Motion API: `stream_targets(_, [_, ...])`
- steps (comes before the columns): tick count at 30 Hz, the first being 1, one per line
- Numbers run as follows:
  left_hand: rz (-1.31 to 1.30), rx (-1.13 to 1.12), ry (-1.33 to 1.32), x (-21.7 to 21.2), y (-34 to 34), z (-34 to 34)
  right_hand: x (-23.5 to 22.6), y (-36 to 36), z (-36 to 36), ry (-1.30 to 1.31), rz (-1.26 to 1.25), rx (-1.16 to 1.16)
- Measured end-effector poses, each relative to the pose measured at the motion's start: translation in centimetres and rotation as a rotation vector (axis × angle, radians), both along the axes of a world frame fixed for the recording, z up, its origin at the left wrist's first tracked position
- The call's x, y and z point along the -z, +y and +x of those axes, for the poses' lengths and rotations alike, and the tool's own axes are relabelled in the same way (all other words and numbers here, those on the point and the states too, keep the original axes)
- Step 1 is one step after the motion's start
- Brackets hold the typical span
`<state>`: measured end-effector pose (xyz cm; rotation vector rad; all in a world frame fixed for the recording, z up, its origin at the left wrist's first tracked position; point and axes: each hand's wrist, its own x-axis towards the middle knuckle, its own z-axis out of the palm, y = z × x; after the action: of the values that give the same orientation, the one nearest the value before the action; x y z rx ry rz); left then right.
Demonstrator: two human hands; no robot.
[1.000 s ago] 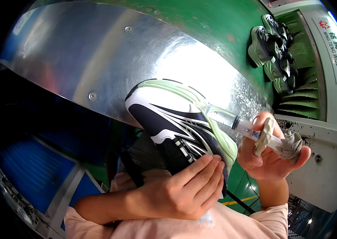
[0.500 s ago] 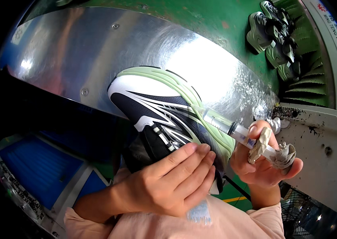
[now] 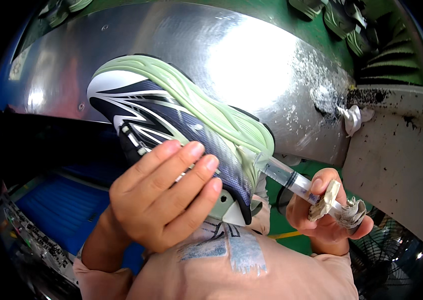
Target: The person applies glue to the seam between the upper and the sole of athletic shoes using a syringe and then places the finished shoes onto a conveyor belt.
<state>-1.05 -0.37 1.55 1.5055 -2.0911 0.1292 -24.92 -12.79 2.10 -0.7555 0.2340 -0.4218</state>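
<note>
A running shoe (image 3: 206, 131) with a dark upper, white streaks and a pale green sole is tilted on its side, its toe at the far left and its heel nearest my right hand. My left hand (image 3: 164, 200) holds it by the lace and collar area, fingers laid over the upper, thumb hidden. In my right hand (image 3: 299, 212) is a clear syringe (image 3: 280, 171), its flange and plunger end wrapped in dirty whitish material. The syringe's tip meets the seam between upper and sole at the heel, or lies very close to it.
A shiny metal bench (image 3: 171, 35) runs behind the shoe. Crumpled white tissue (image 3: 354, 119) lies by a stained pale panel (image 3: 396, 135) on the right. More shoes (image 3: 339, 20) sit on a green surface at the far right. Blue ribbed trays (image 3: 56, 205) stand lower left.
The shoe has shifted left and away from me, with more of its heel in sight. Along the sole edge, the syringe tip is now nearer the heel. My left hand has moved left with the shoe.
</note>
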Motion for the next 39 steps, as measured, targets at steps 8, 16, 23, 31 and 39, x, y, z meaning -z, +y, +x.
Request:
stream_targets(8, [0.073, 0.038, -0.11, -2.1, -3.5, 0.3, 2.4, -0.4, -2.7, -0.071, 0.092, 0.13])
stream_targets(16, [0.292, 0.227, -0.23, -5.0, -11.0, 1.2, 2.6, 0.6, -2.3, 0.119, 0.255, 0.299])
stream_targets(23, [0.439, -0.046, -0.241, -5.2, -12.1, -2.7, 2.8, 0.1, -3.1, 0.069, 0.273, 0.377])
stream_targets(31, [0.46, -0.393, -0.181, -5.7, -12.5, -6.7, 2.0, 1.7, -2.3, 0.04, 0.178, 0.444])
stream_targets(39, [0.476, -0.491, -0.065, -5.4, -12.7, -6.0, 1.6, 4.0, -0.7, -0.01, 0.102, 0.435])
